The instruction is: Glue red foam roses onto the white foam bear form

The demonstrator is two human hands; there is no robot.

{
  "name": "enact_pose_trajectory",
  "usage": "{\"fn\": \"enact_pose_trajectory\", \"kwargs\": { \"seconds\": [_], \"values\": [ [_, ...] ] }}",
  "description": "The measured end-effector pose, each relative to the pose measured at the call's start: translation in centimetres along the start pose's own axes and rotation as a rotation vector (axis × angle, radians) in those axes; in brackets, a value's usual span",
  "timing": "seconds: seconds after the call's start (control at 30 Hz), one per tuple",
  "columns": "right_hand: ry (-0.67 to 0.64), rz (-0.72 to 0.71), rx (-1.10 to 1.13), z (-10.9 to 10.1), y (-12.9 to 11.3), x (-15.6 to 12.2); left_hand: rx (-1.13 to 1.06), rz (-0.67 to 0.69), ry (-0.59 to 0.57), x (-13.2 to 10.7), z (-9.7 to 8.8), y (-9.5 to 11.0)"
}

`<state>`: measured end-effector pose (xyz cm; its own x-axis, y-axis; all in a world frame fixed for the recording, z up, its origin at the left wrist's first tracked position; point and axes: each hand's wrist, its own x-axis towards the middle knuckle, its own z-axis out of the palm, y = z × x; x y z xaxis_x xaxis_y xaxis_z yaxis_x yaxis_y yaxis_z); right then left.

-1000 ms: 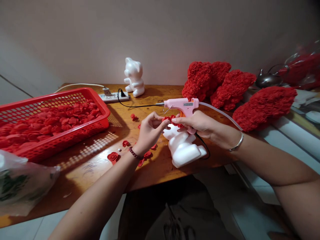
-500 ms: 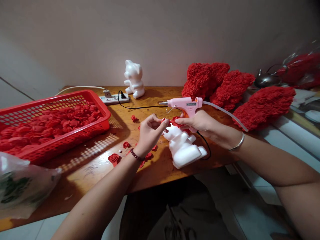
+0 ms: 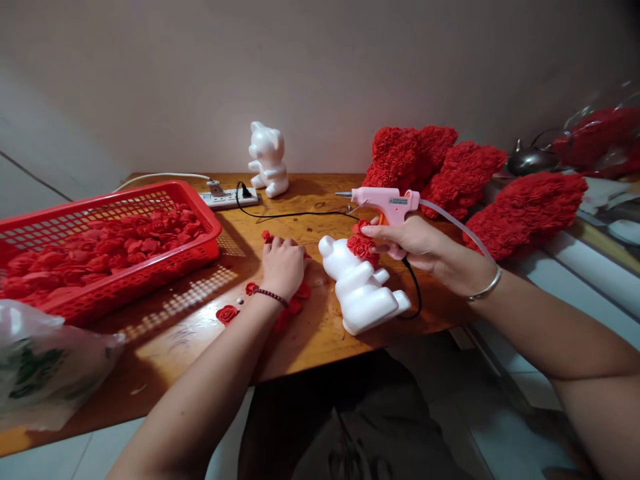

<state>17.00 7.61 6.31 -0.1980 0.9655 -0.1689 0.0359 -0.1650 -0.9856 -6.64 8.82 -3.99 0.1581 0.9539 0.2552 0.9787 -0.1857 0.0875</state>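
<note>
- Our right hand has its fingers clenched around the grip of a pink hot glue gun, with the orange trigger at the fingers. The nozzle points to the left, clear of the hand, and the gun is level above the table.
- Our left hand lies palm down with its fingers curled onto the table among loose red foam roses. The hand hides what is under the fingertips, so we cannot tell whether they are grasping a rose.
- A white foam bear lies tilted on the table, right of centre and just below the right hand, with its head to the upper left. A small cluster of red roses sits on its upper body, close by the right fingers; we cannot tell if they touch.
- A black power cord loops from the gun around the bear's right side.
- At the left sits a red plastic basket full of foam roses, with a plastic bag in the lower left corner.
- Farther back, a bare white foam bear stands beside a power strip.
- At the upper right, rose-covered hearts are piled.
</note>
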Motion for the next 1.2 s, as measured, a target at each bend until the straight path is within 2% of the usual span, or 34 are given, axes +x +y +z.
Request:
{"fn": "enact_pose_trajectory", "kwargs": {
  "seconds": [0.07, 0.13, 0.2, 0.3, 0.37, 0.47, 0.67, 0.9, 1.2],
  "values": [
    [-0.027, -0.001, 0.006, -0.1, 0.1, -0.1, -0.001, 0.000, -0.060, 0.2, 0.1, -0.3],
    [-0.030, 0.005, -0.008, -0.3, 0.0, -0.2, -0.077, -0.021, -0.009, 0.5, -0.4, -0.7],
    [-0.015, 0.016, 0.004, -0.4, -0.3, -0.6, -0.206, -0.063, 0.179, 0.8, -1.1, -0.9],
    [0.019, 0.042, 0.051, -0.3, -0.9, -1.1, -0.406, -0.107, 0.542, 0.8, -2.1, -0.7],
    [0.033, 0.068, 0.071, 0.0, -1.2, -1.4, -0.508, -0.045, 0.670, 0.3, -2.5, -0.1],
    [0.035, 0.108, 0.106, 0.7, -1.4, -1.6, -0.618, 0.106, 0.674, -0.6, -2.8, 1.3],
    [-0.111, 0.166, 0.121, 2.5, -1.2, -1.9, -0.777, 0.366, 0.530, -1.7, -3.5, 3.1],
    [-0.027, 0.161, 0.043, 3.9, -0.8, -1.6, -0.839, 0.372, 0.550, -1.7, -3.0, 3.2],
    [0.075, 0.162, -0.006, 4.9, -0.2, -1.7, -0.689, 0.343, 0.739, -2.0, -2.6, 3.6]
  ]
}}
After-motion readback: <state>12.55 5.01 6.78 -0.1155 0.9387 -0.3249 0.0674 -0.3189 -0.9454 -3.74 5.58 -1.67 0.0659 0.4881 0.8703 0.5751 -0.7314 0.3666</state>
